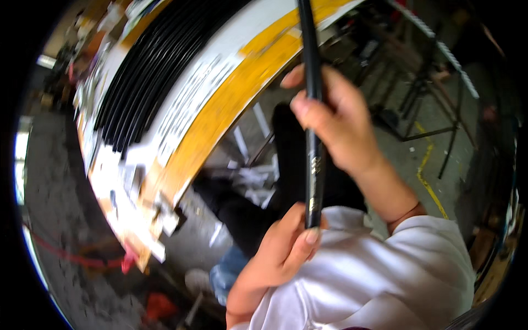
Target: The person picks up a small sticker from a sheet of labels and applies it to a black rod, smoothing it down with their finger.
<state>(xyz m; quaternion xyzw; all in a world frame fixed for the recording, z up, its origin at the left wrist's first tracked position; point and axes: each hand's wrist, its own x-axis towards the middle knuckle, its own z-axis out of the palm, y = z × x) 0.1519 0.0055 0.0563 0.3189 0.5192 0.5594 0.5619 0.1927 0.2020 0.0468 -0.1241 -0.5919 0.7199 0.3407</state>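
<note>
A long, thin black rod with gold printing near its lower end stands almost upright before my body. Its top runs out of the picture. My right hand is wrapped round the middle of the rod, with the thumb across its front. Lower down, my left hand grips the rod's bottom end between thumb and fingers. To the left, a large bundle of similar black rods lies side by side on the workbench.
Several thin silvery strips lie beside the bundle. A small metal fixture sits at the bench's near corner, with a red hose by it. Dark metal stands and a yellow floor line are at the right.
</note>
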